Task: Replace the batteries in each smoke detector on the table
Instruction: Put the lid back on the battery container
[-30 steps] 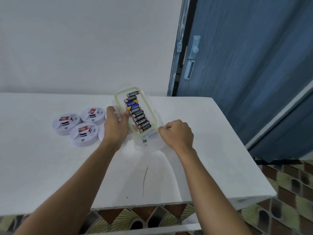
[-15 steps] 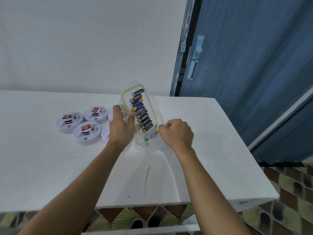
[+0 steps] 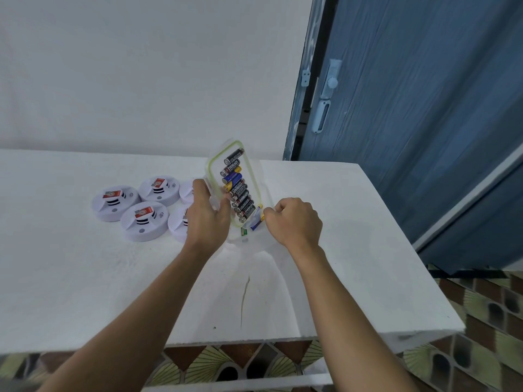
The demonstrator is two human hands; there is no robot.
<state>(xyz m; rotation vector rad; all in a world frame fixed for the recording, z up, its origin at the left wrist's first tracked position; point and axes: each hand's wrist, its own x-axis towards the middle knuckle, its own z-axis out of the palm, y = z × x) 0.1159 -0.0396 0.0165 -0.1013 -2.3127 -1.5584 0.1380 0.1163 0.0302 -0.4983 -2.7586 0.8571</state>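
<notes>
A clear plastic box with a green-rimmed lid (image 3: 213,162) stands tilted up on the white table (image 3: 85,278), holding a row of several AA batteries (image 3: 237,188). My left hand (image 3: 208,216) grips the box's left edge. My right hand (image 3: 294,222) is curled at the box's near right corner, pinching a flap there beside a blue-and-yellow battery (image 3: 257,222). Several white round smoke detectors lie to the left: one at the far left (image 3: 114,203), one behind (image 3: 159,190), one in front (image 3: 144,220). Two more are partly hidden by my left hand.
A blue door (image 3: 424,108) with a pale latch (image 3: 325,94) stands to the right behind the table. The table's right edge (image 3: 410,250) drops to a patterned tile floor (image 3: 481,321). A white wall backs the table.
The box has been tipped more upright and its lid edge has lifted a little. Both hands stay on the box; the view has shifted slightly right.
</notes>
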